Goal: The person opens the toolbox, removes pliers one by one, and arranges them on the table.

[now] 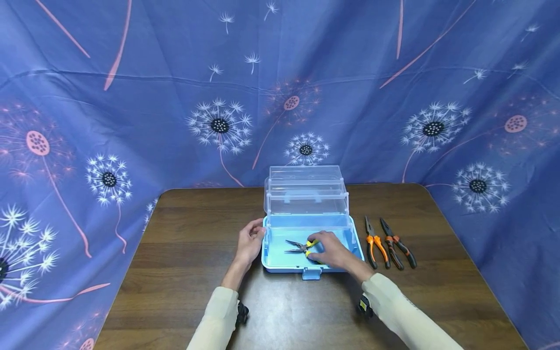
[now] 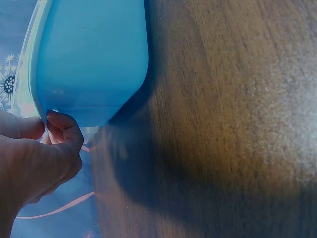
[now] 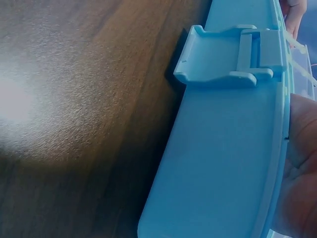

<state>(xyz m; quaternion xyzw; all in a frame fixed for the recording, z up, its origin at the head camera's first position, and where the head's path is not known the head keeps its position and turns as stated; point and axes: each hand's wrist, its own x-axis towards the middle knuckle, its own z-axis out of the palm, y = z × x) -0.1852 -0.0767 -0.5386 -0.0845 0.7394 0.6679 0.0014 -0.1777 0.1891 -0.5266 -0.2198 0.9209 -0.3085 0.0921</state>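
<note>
A light blue toolbox (image 1: 270,265) stands on the table with its clear lid raised. Inside it, my right hand (image 1: 331,250) grips the yellow handles of long-nose pliers (image 1: 299,247), whose jaws point left, slightly apart. In the right wrist view, the front wall and latch (image 3: 218,57) hide the pliers and most of that hand (image 3: 301,168). At the box's left side, my left hand (image 1: 250,243) pinches the rim between thumb and fingers. The left wrist view shows this hand (image 2: 44,158) at the corner of the blue wall (image 2: 94,54).
Right of the box lie two more pliers: long-nose pliers with orange and black handles (image 1: 378,252) and a darker pair with black and orange handles (image 1: 393,245). Clear tiered trays (image 1: 306,188) stand raised at the box's back. A blue dandelion-print cloth (image 1: 175,121) hangs behind the wooden table (image 1: 188,243).
</note>
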